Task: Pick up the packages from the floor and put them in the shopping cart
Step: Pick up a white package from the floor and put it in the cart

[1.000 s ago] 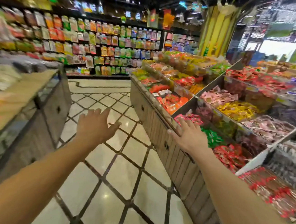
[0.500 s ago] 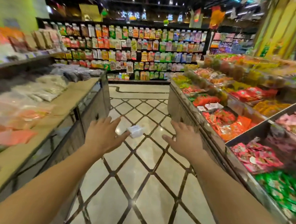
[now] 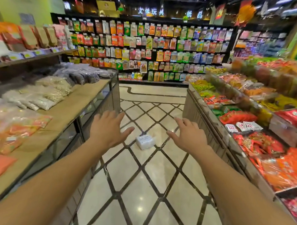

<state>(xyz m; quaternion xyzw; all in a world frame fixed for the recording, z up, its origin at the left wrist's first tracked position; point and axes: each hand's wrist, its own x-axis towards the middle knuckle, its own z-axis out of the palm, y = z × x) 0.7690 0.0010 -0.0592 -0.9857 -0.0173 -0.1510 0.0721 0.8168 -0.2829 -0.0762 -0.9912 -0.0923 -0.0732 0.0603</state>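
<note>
A small white package [image 3: 146, 141] lies on the tiled floor in the middle of the aisle, seen between my two hands. My left hand [image 3: 107, 129] is stretched forward with fingers spread and holds nothing. My right hand [image 3: 186, 135] is also stretched out, fingers relaxed and spread, empty. Both hands hover in the air, well above and short of the package. No shopping cart is in view.
A wooden counter [image 3: 86, 98] with bagged goods runs along the left. A bin display [image 3: 212, 126] full of red, orange and green snack packs lines the right. A wall of hanging packets [image 3: 147, 48] closes the aisle's far end. The floor [image 3: 140, 189] has diamond tiles.
The view has swung left from the right-hand bins onto the aisle. The white package came into sight and now lies between my hands. Both hands stay outstretched and empty.
</note>
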